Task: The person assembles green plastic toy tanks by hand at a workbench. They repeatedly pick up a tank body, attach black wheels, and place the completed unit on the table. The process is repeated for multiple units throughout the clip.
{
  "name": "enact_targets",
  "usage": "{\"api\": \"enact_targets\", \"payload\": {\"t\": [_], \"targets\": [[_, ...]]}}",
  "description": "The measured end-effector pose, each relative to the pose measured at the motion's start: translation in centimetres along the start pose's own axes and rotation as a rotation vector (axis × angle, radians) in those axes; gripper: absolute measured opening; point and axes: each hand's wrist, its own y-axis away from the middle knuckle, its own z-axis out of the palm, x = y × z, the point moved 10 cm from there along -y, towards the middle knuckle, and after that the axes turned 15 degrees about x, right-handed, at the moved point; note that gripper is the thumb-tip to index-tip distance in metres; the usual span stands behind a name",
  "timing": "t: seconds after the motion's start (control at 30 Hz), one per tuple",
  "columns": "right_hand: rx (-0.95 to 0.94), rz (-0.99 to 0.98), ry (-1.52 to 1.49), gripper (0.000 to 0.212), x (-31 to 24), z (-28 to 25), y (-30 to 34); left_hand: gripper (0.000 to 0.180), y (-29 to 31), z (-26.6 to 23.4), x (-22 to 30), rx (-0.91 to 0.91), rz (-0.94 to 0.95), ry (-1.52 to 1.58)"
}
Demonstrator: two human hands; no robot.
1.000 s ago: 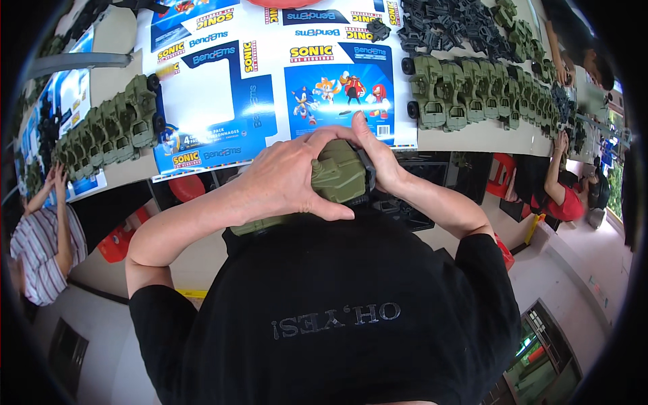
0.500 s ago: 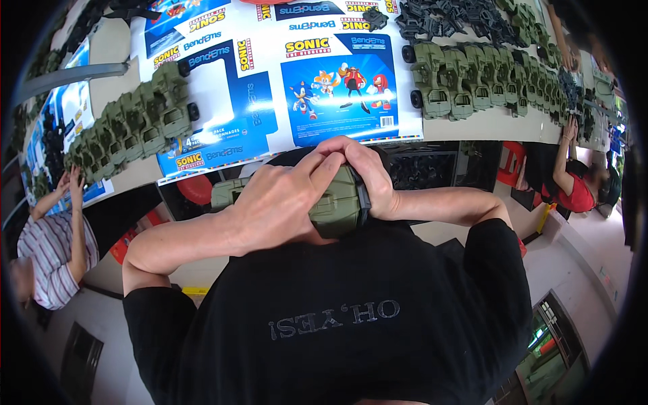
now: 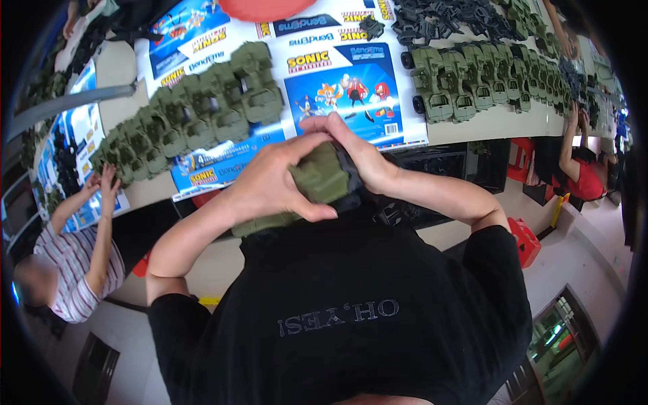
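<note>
An olive-green toy vehicle body [image 3: 322, 177] is held before my chest at the table's near edge. My left hand [image 3: 275, 177] wraps round it from the left, thumb underneath and fingers over the top. On the other side my right hand [image 3: 364, 156] presses a dark grey part [image 3: 349, 174] against the green body, fingers bent over its top. The palms hide much of both pieces. Another green piece [image 3: 270, 221] shows below my left wrist; whether it joins the held body I cannot tell.
A long row of green toy bodies [image 3: 196, 118] lies left on printed blue-and-white sheets [image 3: 341, 81]; a striped-shirted person's hands [image 3: 104, 181] touch its end. Another row [image 3: 472, 81] and piled dark parts [image 3: 439, 23] lie right. A black crate [image 3: 439, 172] sits below the table edge.
The left row of green bodies has slid right across the printed sheet, with the striped-shirted person moving along. My left hand has opened wider round the toy body, its thumb now showing below.
</note>
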Motion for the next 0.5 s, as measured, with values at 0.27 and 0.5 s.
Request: {"api": "enact_targets", "payload": {"t": [0.27, 0.5], "targets": [[0.020, -0.137, 0.015, 0.066, -6.3, -0.9, 0.0, 0.113, -2.9, 0.1, -6.1, -0.101, -0.208, 1.025], [0.667, -0.886, 0.554, 0.040, -10.7, -5.9, 6.1, 0.097, -6.8, -1.8, -7.3, 0.247, -0.073, 0.923]]}}
